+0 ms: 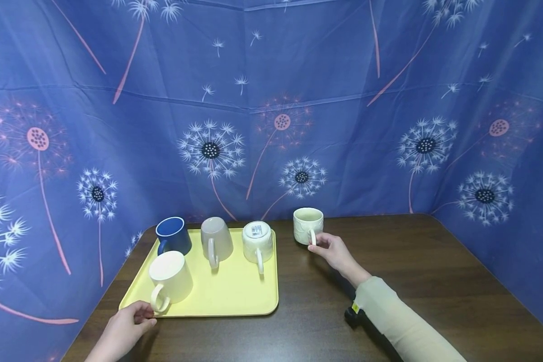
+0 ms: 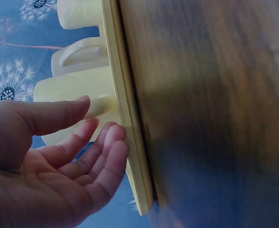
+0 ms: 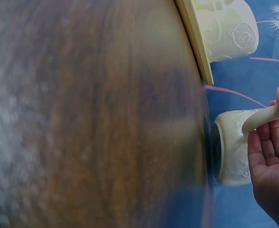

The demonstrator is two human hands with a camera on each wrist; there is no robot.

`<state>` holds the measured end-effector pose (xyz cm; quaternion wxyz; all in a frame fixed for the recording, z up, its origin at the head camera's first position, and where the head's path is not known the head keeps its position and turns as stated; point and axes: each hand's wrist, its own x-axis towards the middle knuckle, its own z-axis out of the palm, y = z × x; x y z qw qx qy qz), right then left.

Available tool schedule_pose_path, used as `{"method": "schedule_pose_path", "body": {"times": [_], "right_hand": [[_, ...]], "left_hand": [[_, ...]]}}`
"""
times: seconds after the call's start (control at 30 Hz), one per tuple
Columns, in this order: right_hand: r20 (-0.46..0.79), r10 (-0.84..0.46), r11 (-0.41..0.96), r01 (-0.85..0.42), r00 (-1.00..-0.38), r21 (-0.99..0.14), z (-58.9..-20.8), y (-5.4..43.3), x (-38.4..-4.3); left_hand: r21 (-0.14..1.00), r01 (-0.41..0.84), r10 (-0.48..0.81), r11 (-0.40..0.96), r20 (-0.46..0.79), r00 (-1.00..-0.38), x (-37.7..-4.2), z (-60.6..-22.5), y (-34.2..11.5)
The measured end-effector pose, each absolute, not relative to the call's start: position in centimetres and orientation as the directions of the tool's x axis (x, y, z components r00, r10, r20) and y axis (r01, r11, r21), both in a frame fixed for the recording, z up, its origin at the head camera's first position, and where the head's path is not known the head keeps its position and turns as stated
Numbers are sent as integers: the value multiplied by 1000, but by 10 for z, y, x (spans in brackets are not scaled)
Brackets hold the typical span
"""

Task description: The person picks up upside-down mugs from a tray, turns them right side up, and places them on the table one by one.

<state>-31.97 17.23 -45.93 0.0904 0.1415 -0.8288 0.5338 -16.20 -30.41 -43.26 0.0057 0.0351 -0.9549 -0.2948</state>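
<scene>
My right hand (image 1: 337, 254) pinches the handle of a pale cream mug (image 1: 302, 231), upright with its opening facing up, at the back of the table right of the yellow tray (image 1: 226, 296). In the right wrist view, thumb and fingers meet at that handle, and raised patterns show on the mug's side. My left hand (image 1: 125, 324) is at the tray's front left corner, its fingers loosely bent and holding nothing. Just beside it is the handle of a plain white mug (image 1: 174, 279), which stands upside down on the tray. The left thumb overlaps this handle in the left wrist view.
Also on the tray are a navy blue mug (image 1: 175, 236), an upside-down grey mug (image 1: 218, 239) and an upside-down embossed cream mug (image 1: 256, 246) with a label on its base. A small black object (image 1: 353, 318) shows by the right sleeve. Blue dandelion-print cloth (image 1: 353, 151) hangs behind the table.
</scene>
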Motion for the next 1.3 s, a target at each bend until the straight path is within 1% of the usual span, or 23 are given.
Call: {"method": "schedule_pose_path", "body": {"times": [0.13, 0.3, 0.37, 0.43, 0.6, 0.73, 0.97, 1.2, 1.3], "right_hand": [[286, -146, 396, -321, -947, -860, -460, 175, -321], [227, -143, 430, -268, -963, -862, -459, 176, -323], [199, -135, 451, -239, -971, -860, -457, 176, -323], [177, -122, 470, -214, -977, -856, -455, 176, -324], [131, -109, 474, -167, -985, -865, -454, 177, -324], [98, -114, 479, -141, -989, -866, -458, 176, -322], [66, -158, 463, -133, -985, -876, -463, 175, -322], [45, -173, 464, -122, -984, -877, -463, 178, -318], [45, -169, 439, -117, -984, -891, -463, 178, -315]], "left_hand": [[594, -56, -72, 802, 4, -997, -167, -432, -307], [654, -4, -23, 756, 21, -1000, -174, -432, -311], [661, 53, 23, 749, 54, -998, -177, -433, -314], [656, 135, 91, 742, 102, -991, -181, -434, -317], [659, 345, 281, 668, 206, -937, -186, -439, -326], [661, 433, 361, 613, 253, -898, -189, -443, -329], [654, 464, 405, 598, 253, -879, -192, -444, -330], [623, 460, 394, 632, 254, -884, -192, -443, -325], [614, 467, 389, 636, 267, -882, -192, -444, -321]]}}
